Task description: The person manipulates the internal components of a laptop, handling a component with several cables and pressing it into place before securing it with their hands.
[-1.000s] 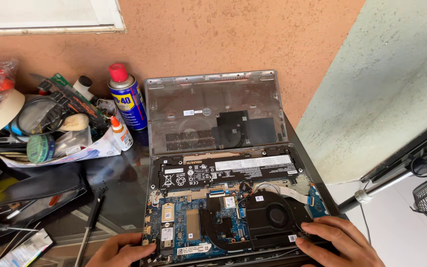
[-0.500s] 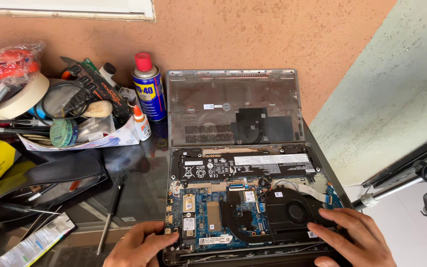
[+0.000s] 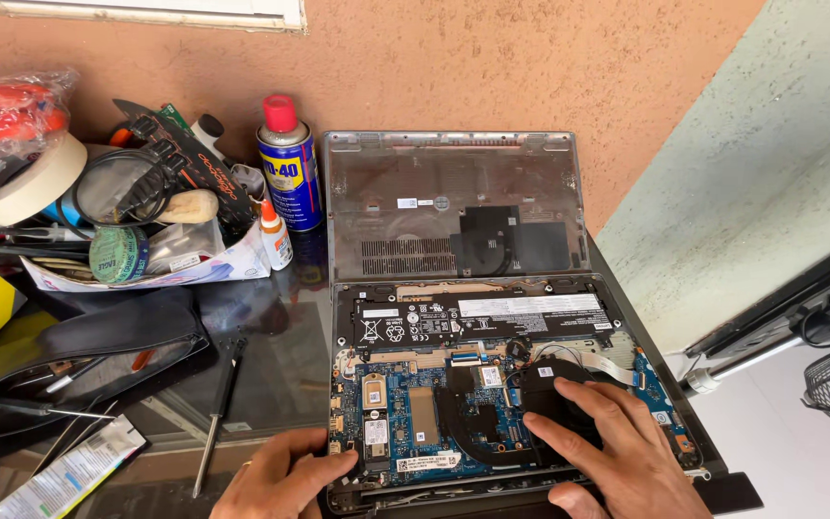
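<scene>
Now both hands press flat, fingers released, on the opened laptop [image 3: 492, 384]: left hand [image 3: 285, 476] (near edge), right hand [image 3: 617, 452] over its fan [image 3: 554, 394].

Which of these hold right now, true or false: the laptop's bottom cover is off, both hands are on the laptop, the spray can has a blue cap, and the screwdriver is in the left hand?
1. The bottom cover is off and leans against the wall behind the open laptop. True.
2. Both hands are on the laptop. True: the left hand touches its near left corner, and the right hand lies over the fan area.
3. The spray can has a blue cap. False: the cap is red.
4. The screwdriver is in the left hand. False: it lies on the glass table.
</scene>
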